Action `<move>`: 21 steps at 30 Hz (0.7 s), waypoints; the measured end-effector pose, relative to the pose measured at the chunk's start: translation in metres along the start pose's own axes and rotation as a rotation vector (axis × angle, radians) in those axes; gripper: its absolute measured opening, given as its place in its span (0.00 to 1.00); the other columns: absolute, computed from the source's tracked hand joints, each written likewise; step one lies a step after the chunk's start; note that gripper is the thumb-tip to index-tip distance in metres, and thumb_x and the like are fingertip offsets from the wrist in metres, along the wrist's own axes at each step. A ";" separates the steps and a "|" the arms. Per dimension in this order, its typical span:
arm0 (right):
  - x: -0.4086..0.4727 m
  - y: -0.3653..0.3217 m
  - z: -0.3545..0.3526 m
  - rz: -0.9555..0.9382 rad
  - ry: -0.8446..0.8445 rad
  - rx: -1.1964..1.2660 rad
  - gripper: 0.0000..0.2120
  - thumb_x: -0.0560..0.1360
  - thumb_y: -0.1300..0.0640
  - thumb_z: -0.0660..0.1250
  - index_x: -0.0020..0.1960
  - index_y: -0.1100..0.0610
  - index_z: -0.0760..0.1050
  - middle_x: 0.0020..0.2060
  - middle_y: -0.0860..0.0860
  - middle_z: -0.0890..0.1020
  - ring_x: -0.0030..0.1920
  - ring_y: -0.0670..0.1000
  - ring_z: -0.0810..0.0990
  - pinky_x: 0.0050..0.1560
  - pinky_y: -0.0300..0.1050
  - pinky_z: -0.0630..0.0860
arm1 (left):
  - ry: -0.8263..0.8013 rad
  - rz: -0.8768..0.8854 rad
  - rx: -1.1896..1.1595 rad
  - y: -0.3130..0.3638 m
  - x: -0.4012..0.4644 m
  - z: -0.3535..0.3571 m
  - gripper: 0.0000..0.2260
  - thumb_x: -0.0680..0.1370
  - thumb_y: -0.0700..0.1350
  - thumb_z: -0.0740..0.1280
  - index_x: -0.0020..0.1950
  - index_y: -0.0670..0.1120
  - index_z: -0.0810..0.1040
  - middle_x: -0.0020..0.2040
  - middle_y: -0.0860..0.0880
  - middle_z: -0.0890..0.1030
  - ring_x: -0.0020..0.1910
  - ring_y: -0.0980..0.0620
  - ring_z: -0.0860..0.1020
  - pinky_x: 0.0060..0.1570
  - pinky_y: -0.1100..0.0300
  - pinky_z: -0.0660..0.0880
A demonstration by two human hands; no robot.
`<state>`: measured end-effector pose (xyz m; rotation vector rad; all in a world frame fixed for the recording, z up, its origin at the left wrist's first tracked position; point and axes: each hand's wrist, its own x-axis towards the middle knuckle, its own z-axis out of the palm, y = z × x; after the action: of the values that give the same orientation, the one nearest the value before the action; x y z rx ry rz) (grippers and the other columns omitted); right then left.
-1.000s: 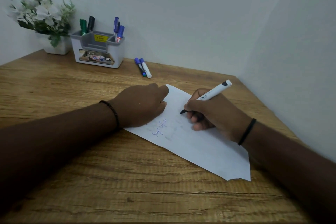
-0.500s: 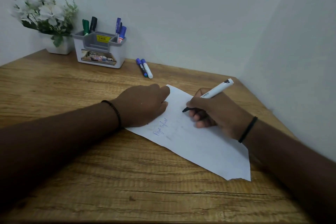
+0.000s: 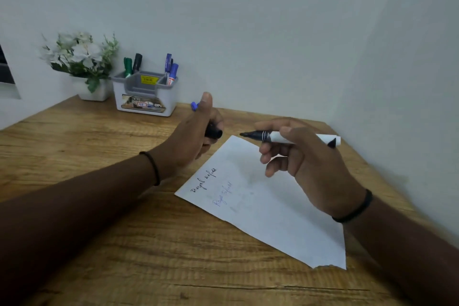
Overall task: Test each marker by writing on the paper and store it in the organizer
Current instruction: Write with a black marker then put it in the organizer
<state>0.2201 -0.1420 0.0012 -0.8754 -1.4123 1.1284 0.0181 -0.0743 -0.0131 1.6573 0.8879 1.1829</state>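
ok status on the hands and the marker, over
Left hand grips black cap. Right hand holds uncapped white black-tipped marker above white paper sheet. Nothing between cap and tip.

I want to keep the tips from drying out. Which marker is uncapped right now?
The black-and-white marker in the right hand, its black tip bare. The left hand holds its cap. The markers in the organizer all wear caps.
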 end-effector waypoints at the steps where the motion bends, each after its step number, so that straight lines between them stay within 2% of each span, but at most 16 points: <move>1: -0.002 -0.002 0.003 -0.037 -0.010 -0.014 0.13 0.73 0.58 0.62 0.53 0.62 0.80 0.38 0.61 0.81 0.38 0.56 0.79 0.34 0.49 0.77 | -0.013 -0.045 -0.044 0.002 0.000 0.000 0.31 0.79 0.65 0.41 0.42 0.41 0.71 0.27 0.50 0.64 0.23 0.56 0.59 0.24 0.65 0.56; 4: -0.005 -0.002 0.008 -0.129 -0.019 -0.095 0.05 0.73 0.60 0.65 0.48 0.61 0.75 0.40 0.62 0.84 0.38 0.58 0.82 0.36 0.50 0.78 | -0.051 -0.107 -0.105 0.003 -0.001 0.002 0.32 0.76 0.69 0.42 0.42 0.42 0.70 0.29 0.48 0.64 0.24 0.54 0.58 0.25 0.65 0.55; 8: -0.007 0.003 0.010 -0.185 -0.038 -0.141 0.07 0.75 0.62 0.67 0.48 0.67 0.75 0.42 0.61 0.86 0.39 0.57 0.84 0.37 0.47 0.79 | -0.109 -0.116 -0.134 0.008 -0.003 0.008 0.31 0.72 0.70 0.43 0.40 0.44 0.70 0.28 0.49 0.64 0.24 0.55 0.58 0.25 0.65 0.55; 12: -0.007 0.006 0.010 -0.226 -0.028 -0.188 0.04 0.75 0.63 0.67 0.47 0.64 0.76 0.42 0.60 0.86 0.40 0.59 0.84 0.39 0.52 0.81 | -0.116 -0.108 -0.122 0.009 -0.004 0.013 0.31 0.75 0.69 0.43 0.41 0.44 0.70 0.29 0.49 0.64 0.24 0.55 0.59 0.25 0.65 0.56; 17: -0.007 0.002 0.008 -0.270 0.021 -0.151 0.05 0.74 0.64 0.66 0.45 0.67 0.75 0.39 0.60 0.86 0.37 0.57 0.84 0.36 0.49 0.80 | -0.087 -0.088 -0.114 0.010 -0.005 0.012 0.29 0.77 0.67 0.42 0.41 0.44 0.70 0.29 0.49 0.64 0.24 0.55 0.59 0.25 0.64 0.56; 21: -0.004 0.007 0.009 -0.245 0.012 -0.203 0.05 0.74 0.63 0.67 0.45 0.66 0.76 0.39 0.59 0.86 0.37 0.58 0.84 0.37 0.52 0.82 | -0.098 -0.074 -0.068 0.011 -0.007 0.014 0.29 0.77 0.66 0.43 0.43 0.43 0.70 0.29 0.49 0.64 0.24 0.55 0.59 0.26 0.64 0.56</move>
<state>0.2114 -0.1457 -0.0068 -0.8216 -1.5956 0.8041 0.0305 -0.0881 -0.0072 1.6001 0.8321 1.0605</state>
